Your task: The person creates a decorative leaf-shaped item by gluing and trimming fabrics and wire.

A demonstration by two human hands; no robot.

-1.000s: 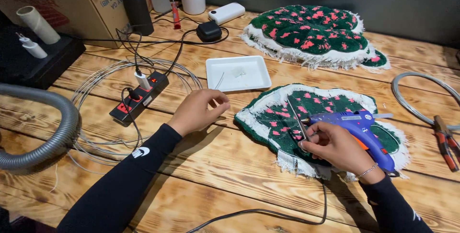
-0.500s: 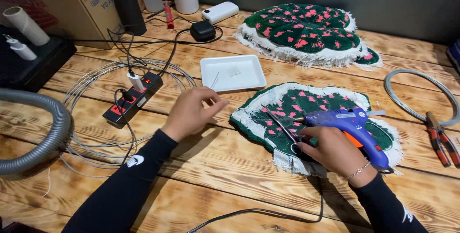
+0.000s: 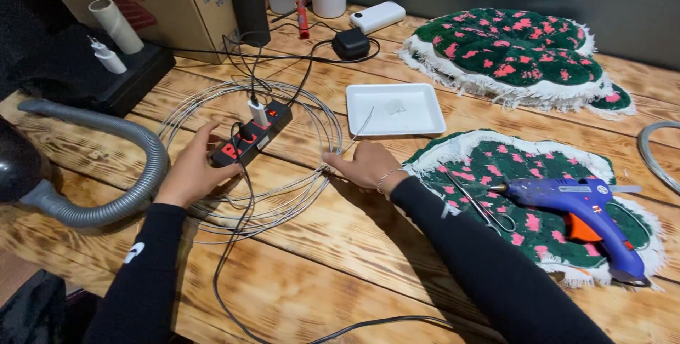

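Resting on the wooden surface [image 3: 340,273], both hands touch a coil of thin wire [image 3: 283,195]: the left hand [image 3: 190,174] lies open beside a black power strip [image 3: 252,134], while the right hand [image 3: 368,165], fingers loosely spread, presses the coil's right edge. A blue glue gun [image 3: 577,206] lies on the green-and-pink mat [image 3: 538,209] further right.

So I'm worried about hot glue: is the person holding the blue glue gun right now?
No, the blue glue gun lies alone on the green and pink rug piece, while the right hand touches the wire coil.
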